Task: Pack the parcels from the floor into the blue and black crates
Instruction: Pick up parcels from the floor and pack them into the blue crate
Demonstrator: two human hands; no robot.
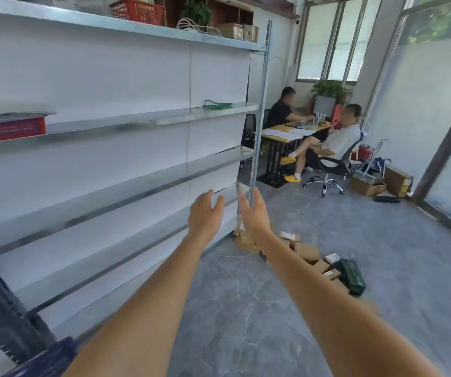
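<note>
1. A heap of small brown cardboard parcels (pixel 307 251) with white labels is seen on the grey marbled floor (pixel 382 254) at five o'clock from the hands.
2. Both the left hand (pixel 205 213) and right hand (pixel 254 210) are held out with fingers spread, gripping nothing.
3. A blue plastic crate (pixel 47 357) is glimpsed at seven o'clock.
4. A dropped parcel is judged a risk if several are gathered at once.
5. No writing can be read; the labels are blurred.

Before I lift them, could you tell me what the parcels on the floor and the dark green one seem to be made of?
Parcels: apparently brown cardboard, matte, boxy with white labels. Dark green one: box-shaped, slightly glossy; material unclear, the picture is blurred.
</note>
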